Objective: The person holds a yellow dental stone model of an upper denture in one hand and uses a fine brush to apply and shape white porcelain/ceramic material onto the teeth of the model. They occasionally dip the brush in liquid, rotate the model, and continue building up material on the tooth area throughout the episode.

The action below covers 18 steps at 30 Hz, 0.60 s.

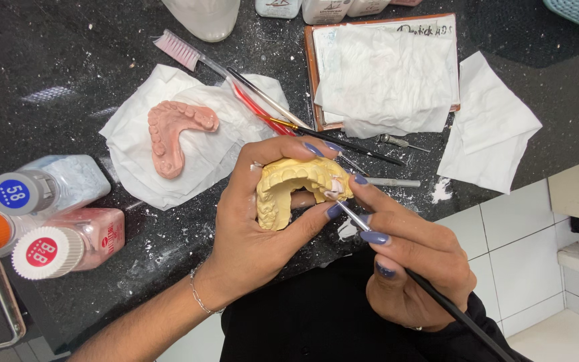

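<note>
Counter [48,74]: a black speckled top filled most of the frame, with white dust on it.
Tissues: one tissue [196,144] lay left of centre; more tissue [387,77] covered a brown tray [311,74] at the upper middle.
Bottles [55,214]: three stood together at the left edge, near the counter edge.
Left hand [263,228]: in the centre, it was closed around the yellow cast [289,191], thumb below and fingers over the top, and held it above the counter edge.
Right hand [413,258]: at the lower right, it was pinched on a thin brush [450,305], just beside the left hand.
Pink cast [172,131]: it rested on the left tissue, well apart from both hands.
Tools: a pink toothbrush [179,50] and several brushes [283,110] lay at the upper middle.
Brush tip: it touched a white spot [336,188] at the right end of the yellow cast.
Risk: I think that the wet white material could smear onto the next teeth if the brush slipped or pressed too hard.
Risk: the cast was not over the counter, so a loose grip could let it fall and break.
</note>
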Each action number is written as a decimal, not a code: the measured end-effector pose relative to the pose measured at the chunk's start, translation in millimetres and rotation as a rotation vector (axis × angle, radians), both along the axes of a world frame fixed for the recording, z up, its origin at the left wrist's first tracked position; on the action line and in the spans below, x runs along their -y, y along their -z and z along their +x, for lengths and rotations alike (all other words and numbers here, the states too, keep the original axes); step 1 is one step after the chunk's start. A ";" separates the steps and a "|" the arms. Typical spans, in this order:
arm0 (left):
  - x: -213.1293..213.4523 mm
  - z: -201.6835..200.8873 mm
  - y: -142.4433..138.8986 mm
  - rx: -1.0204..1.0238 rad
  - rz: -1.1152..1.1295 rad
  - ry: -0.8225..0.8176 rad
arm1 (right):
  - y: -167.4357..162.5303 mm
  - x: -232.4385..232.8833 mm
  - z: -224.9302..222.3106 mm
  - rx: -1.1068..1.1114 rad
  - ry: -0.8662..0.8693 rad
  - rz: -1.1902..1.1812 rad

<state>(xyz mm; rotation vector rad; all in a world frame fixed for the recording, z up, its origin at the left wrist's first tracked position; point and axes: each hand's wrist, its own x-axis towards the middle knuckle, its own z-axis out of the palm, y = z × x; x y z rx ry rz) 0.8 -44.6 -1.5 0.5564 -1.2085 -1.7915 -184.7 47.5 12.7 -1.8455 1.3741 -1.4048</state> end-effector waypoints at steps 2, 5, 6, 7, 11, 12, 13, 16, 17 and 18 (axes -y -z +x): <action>0.1 -0.2 0.2 -0.013 0.011 0.000 | -0.9 0.4 0.0 0.023 0.004 0.016; 0.1 -1.2 0.5 -0.002 0.010 -0.005 | -0.6 1.8 2.2 0.051 0.006 -0.011; 0.2 -1.1 0.5 -0.006 0.012 -0.005 | -0.5 2.0 3.2 0.059 0.008 -0.029; 0.0 -0.8 0.2 -0.011 0.013 -0.006 | -1.1 2.0 3.7 0.052 0.017 -0.011; 1.3 -0.9 0.2 -0.005 0.017 -0.002 | -5.3 1.2 4.5 0.055 0.039 0.016; 0.7 -0.5 -0.3 0.000 0.019 -0.004 | -6.1 1.1 4.5 0.063 0.044 0.014; 0.5 -0.5 -0.5 0.006 0.021 -0.004 | -6.4 1.4 4.3 0.059 0.039 0.017; 0.2 -0.9 -0.8 0.006 0.021 -0.005 | -4.5 2.5 3.8 0.045 0.025 0.005; 0.4 -1.0 -0.8 0.004 0.020 -0.008 | -2.7 3.3 3.5 0.041 0.021 -0.013; 0.5 -1.1 -0.8 0.003 0.025 -0.008 | -1.0 3.6 3.2 0.038 0.016 -0.030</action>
